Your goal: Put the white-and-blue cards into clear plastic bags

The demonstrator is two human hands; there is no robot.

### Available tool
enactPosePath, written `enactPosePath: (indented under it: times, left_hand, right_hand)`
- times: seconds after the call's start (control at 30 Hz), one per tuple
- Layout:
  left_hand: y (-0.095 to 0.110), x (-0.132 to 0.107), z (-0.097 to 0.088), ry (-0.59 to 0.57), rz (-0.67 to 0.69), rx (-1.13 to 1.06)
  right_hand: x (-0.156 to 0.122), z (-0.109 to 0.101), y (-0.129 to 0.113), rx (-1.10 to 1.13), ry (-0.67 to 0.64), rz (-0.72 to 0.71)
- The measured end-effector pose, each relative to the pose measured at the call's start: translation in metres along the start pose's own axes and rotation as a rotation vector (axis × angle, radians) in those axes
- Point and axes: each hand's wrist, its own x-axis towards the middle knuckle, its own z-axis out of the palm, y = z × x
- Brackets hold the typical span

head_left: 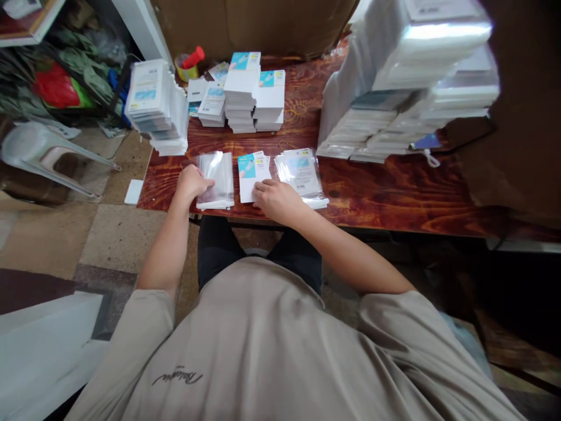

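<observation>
A pile of clear plastic bags [219,181] lies near the front edge of the table, with my left hand [193,182] at its left side. The thumb of that hand rests over the bags and its fingers are closed on the edge. Just right of the bags is a small fanned pile of white and blue printed cards [249,169]. My right hand [276,200] grips the lower right part of these cards with bent fingers; its palm side is hidden. Beside it, bagged cards [302,172] lie in a loose, overlapping pile.
Tall stacks of bagged cards [363,126] rise at the right. Another bagged stack [151,108] stands at the left edge. Card stacks [241,90] sit behind my hands, near a tape roll [187,71] with a red object [193,57]. A white stool [44,152] is on the floor.
</observation>
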Motion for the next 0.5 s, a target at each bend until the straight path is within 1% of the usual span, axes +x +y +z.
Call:
enactPosePath:
  times: [0.1, 0.2, 0.3, 0.37, 0.4, 0.43, 0.5]
  left_hand:
    - [-0.004, 0.004, -0.001, -0.045, -0.011, -0.056]
    - [-0.003, 0.001, -0.001, -0.04, 0.002, -0.054]
    - [0.001, -0.005, -0.004, 0.042, 0.019, 0.013]
    - [0.005, -0.007, -0.007, 0.099, -0.013, 0.077]
    - [0.006, -0.005, -0.009, 0.103, -0.037, 0.095]
    - [0.006, -0.003, -0.011, 0.087, -0.058, 0.1]
    - [0.004, 0.006, -0.014, 0.018, -0.077, 0.067]
  right_hand:
    - [-0.002, -0.007, -0.003, -0.056, -0.05, -0.017]
    - [-0.005, -0.008, -0.003, -0.077, -0.055, -0.031]
    - [-0.006, -0.007, 0.0, -0.05, -0.039, -0.033]
    - [-0.007, -0.005, 0.003, -0.027, -0.012, -0.028]
    - [-0.008, -0.005, 0.004, -0.019, 0.003, -0.028]
    - [-0.008, -0.004, 0.004, -0.014, 0.016, -0.031]
    - [-0.009, -0.002, 0.004, -0.012, 0.035, -0.038]
